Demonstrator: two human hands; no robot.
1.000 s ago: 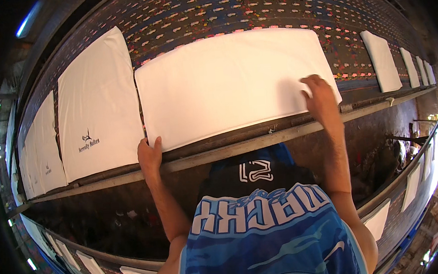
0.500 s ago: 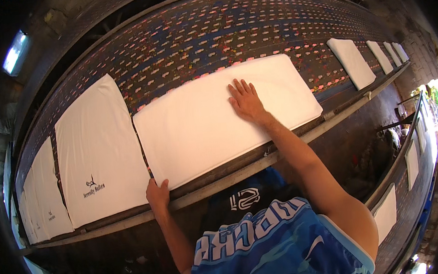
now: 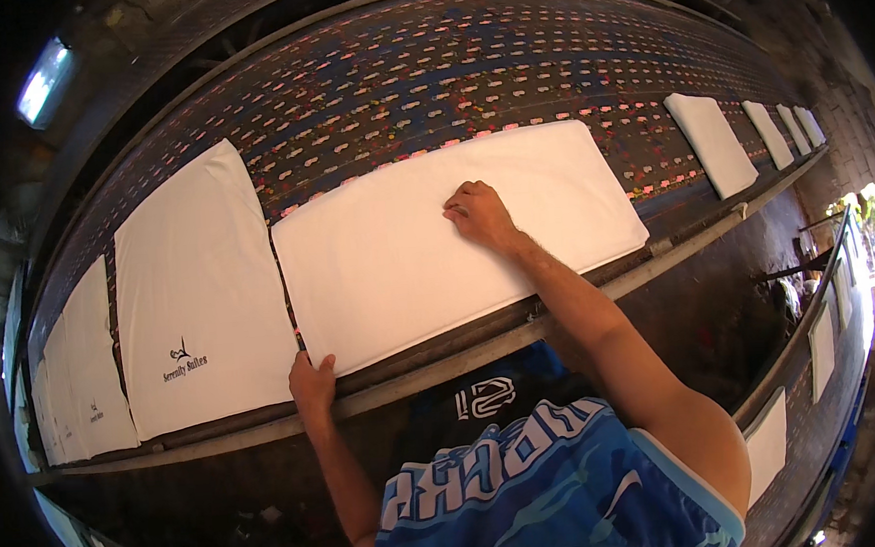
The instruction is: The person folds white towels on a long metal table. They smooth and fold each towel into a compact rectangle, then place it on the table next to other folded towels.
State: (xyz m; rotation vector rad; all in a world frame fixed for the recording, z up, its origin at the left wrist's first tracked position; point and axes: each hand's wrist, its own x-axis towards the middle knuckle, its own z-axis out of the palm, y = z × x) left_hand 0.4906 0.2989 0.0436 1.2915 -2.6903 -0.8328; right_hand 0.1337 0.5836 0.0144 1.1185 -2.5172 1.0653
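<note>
A plain white cloth (image 3: 378, 277), seemingly a towel or pillowcase, lies flat across the long table before me. My right hand (image 3: 479, 216) rests over its middle, fingers curled and pinched together; whatever is between the fingertips is too small to make out. At the cloth's near left corner, my left hand (image 3: 312, 383) lies at the table edge, thumb apart from the fingers. Just left of it is another white cloth (image 3: 193, 288) with a dark printed emblem near its lower edge. A narrow dark gap separates the two cloths.
More white cloths (image 3: 87, 365) line the table to the left, and folded-looking ones (image 3: 710, 146) lie to the right. The tabletop (image 3: 395, 75) carries rows of small pale and coloured marks. A rail (image 3: 463, 357) runs along its near edge. A second table (image 3: 799, 452) stands at right.
My right hand has gone from lying flat with spread fingers to curled and pinched, shifting slightly toward me and left. The left hand stays at the corner.
</note>
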